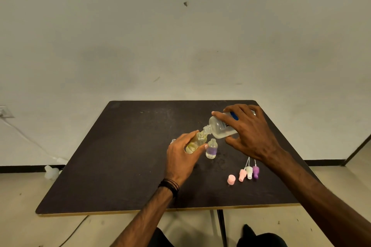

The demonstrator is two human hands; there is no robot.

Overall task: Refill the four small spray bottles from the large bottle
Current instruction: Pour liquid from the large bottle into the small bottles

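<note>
Centre-right of the frame, on a dark table [120, 166]: the right hand [253, 134] grasps the large bottle [220, 126], tipped with its open neck down-left, meeting the mouth of a small yellow-tinted bottle [195, 143]. The left hand [180, 156] wraps fingers and thumb around that small bottle, holding it tilted toward the pour.

Step in hand — filling the yellow bottle. Judged good practice: keep the two mouths touching, tilt the large bottle slowly, watch the level through the clear wall and stop short of the neck; the opening is narrow, so a fast pour would likely spill.

Adjacent items:
- Small bottle with purple tint [211, 149], uncapped, upright, just beside the left thumb — close enough to be knocked by either hand.
- Another small bottle [173, 141], barely showing behind the left hand; contents cannot be told. A fourth is not visible.
- Lower right of the bottles: pink cap [231, 179]; three spray tops lying side by side — pink [242, 175], white [249, 172], purple [255, 171] — well clear of the pouring.
- Left of frame, on the floor: a white plastic object [50, 172] and a cable [26, 136].
</note>
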